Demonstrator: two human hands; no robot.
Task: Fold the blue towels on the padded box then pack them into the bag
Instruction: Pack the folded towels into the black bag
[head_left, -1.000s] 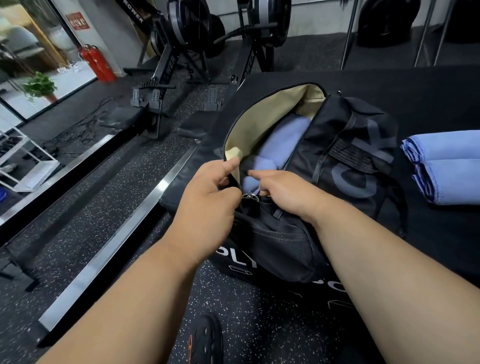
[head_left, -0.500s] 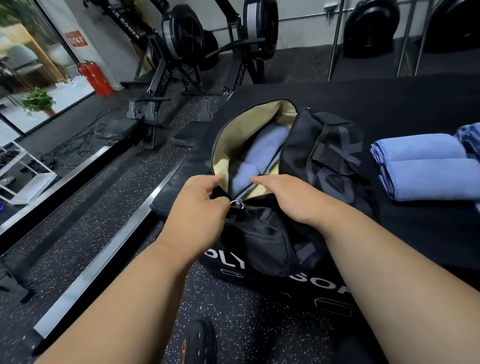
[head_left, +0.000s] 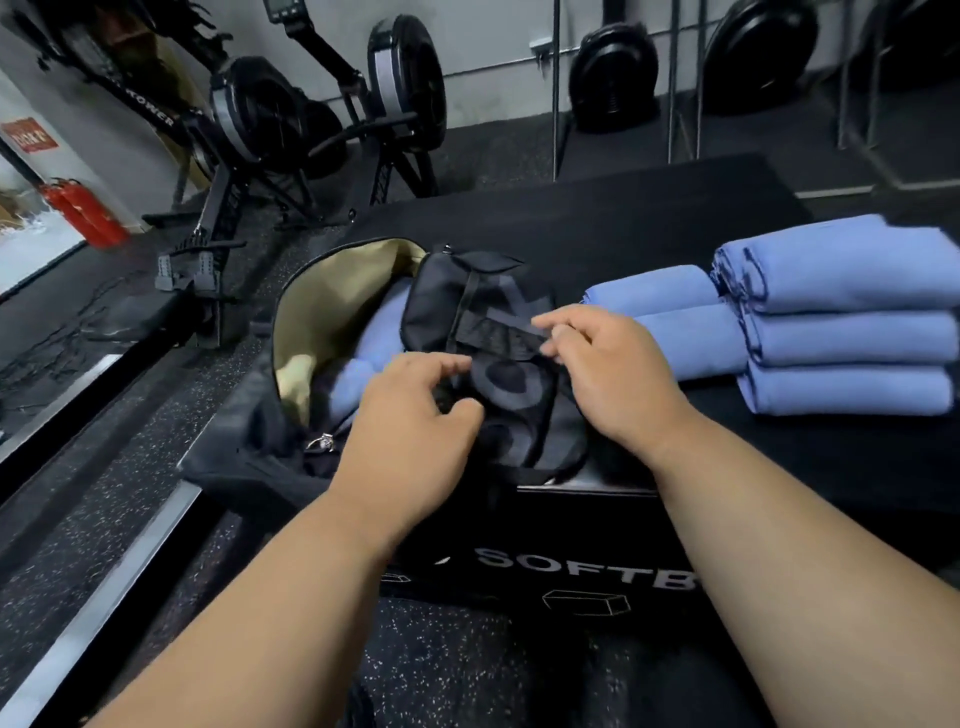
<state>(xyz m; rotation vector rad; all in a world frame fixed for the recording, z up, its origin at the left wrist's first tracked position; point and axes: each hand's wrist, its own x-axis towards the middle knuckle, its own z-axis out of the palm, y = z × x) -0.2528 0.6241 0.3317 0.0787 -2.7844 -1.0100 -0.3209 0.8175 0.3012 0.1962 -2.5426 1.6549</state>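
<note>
Towels (head_left: 841, 338) lie folded beside the bag (head_left: 498, 364); my left hand (head_left: 410, 436) and right hand (head_left: 613, 374) both pinch its black flap.

left hand (head_left: 410, 426) covers the bag (head_left: 498, 395) flap edge, can't tell if it grips or just rests. Right hand (head_left: 608, 369) fingertips blurred at the mesh pocket, contact unclear. Towels in the bag (head_left: 374, 332) mostly hidden by the flap, count unknown. Towel stack (head_left: 852, 338) cut by right edge. Padded box (head_left: 571, 566) lettering cut off by both forearms. Wall sign (head_left: 28, 137) unreadable.
</note>
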